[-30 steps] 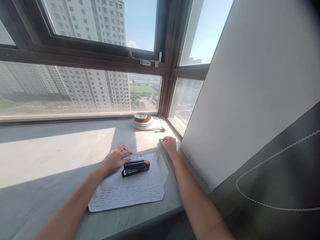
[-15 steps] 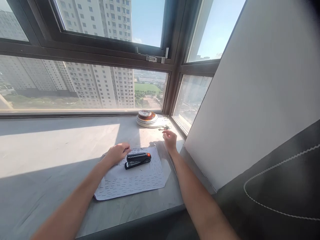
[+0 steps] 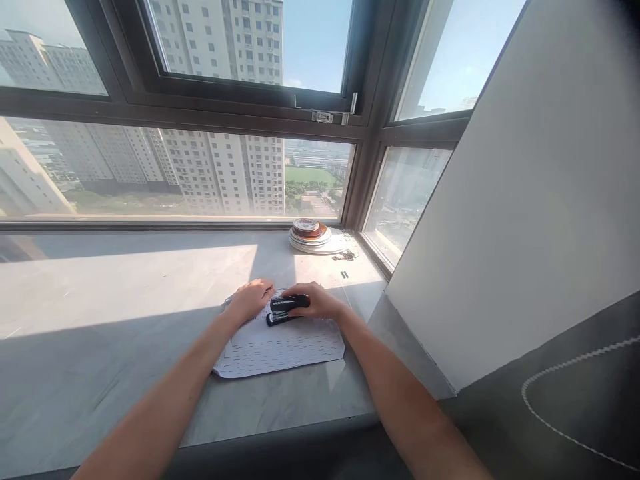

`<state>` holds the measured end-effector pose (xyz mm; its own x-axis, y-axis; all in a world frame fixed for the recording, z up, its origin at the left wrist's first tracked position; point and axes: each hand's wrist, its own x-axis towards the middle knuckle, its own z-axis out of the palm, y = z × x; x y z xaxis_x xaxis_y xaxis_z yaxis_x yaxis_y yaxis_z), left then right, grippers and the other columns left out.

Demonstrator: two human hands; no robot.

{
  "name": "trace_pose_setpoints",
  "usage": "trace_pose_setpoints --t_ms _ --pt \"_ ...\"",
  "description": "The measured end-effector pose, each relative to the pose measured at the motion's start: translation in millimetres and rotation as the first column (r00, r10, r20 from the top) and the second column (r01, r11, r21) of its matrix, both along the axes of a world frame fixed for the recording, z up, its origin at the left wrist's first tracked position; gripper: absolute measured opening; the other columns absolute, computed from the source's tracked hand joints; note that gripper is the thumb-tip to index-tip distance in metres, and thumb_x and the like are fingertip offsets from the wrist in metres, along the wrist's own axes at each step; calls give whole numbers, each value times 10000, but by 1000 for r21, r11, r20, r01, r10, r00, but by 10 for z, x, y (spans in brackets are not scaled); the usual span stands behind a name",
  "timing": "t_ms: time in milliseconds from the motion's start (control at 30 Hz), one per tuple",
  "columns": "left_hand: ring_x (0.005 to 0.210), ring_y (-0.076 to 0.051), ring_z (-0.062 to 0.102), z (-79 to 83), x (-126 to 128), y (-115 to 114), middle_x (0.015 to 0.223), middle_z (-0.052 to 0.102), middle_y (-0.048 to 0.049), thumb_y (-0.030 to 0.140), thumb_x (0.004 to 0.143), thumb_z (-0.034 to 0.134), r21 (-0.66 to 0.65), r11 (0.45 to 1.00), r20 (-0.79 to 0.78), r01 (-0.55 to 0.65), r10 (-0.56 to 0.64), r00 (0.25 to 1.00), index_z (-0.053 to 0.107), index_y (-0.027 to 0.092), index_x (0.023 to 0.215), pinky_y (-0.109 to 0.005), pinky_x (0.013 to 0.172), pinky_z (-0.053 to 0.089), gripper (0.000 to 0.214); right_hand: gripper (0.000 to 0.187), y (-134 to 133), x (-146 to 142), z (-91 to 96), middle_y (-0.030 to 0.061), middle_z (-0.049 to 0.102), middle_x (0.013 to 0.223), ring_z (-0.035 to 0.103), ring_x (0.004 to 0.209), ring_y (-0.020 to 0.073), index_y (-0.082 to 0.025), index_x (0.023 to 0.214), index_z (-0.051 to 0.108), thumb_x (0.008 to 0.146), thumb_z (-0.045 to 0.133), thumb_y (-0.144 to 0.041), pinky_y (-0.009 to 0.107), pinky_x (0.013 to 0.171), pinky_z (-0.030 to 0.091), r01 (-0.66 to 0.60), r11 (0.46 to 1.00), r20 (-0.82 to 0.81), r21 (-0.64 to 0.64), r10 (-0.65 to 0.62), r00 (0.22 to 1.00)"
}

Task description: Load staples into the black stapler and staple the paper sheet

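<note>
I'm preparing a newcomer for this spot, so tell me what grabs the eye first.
Probably the tall pale apartment tower, seen beyond the dark brown window frame at upper centre. Nearer, around mid-picture, a black stapler stands out against white paper sheets with dark dashes, the person's right grip around its right end. Farther back, near the window corner, a stack of round white and brown plates sits on the grey ledge.

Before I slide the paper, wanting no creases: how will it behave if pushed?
The paper looks thin, so probably floppy and apt to buckle. The left hand at its edge may hold it back; the stapler over it, gripped by the right hand, might add drag.
</note>
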<state>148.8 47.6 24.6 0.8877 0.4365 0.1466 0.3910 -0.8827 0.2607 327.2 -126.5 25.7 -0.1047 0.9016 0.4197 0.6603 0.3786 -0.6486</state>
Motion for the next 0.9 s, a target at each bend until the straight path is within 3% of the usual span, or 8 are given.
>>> trace_pose_setpoints --t_ms 167,367,667,900 --pt "933 -249 639 -12 31 12 986 694 -52 387 1039 346 8 1000 10 23 -23 1000 624 256 921 -342 740 426 330 352 22 61 -92 63 750 1070 699 974 235 -220 1191 717 852 766 -303 361 896 535 147 984 -109 103 -136 985" --pt "956 -239 639 -10 22 51 1027 698 -53 429 1053 340 -43 994 36 105 -103 994 638 247 971 -333 777 442 359 323 29 150 -113 65 735 1119 685 1031 247 -219 1182 678 873 709 -309 384 938 529 403 893 -266 199 -346 900" --pt "888 -230 634 -18 -11 71 946 693 -51 464 1046 358 -97 991 82 87 -79 993 660 238 963 -332 784 445 386 317 25 99 -116 67 746 1067 682 992 251 -221 1162 695 860 733 -309 398 918 517 277 948 -93 157 -265 960" --pt "945 -239 643 6 -26 89 1021 705 -47 456 1059 342 -77 993 49 90 -86 995 655 253 1007 -336 794 445 377 310 7 122 -67 40 742 998 683 920 226 -214 1146 706 863 726 -340 357 848 516 368 922 -310 122 -317 896"
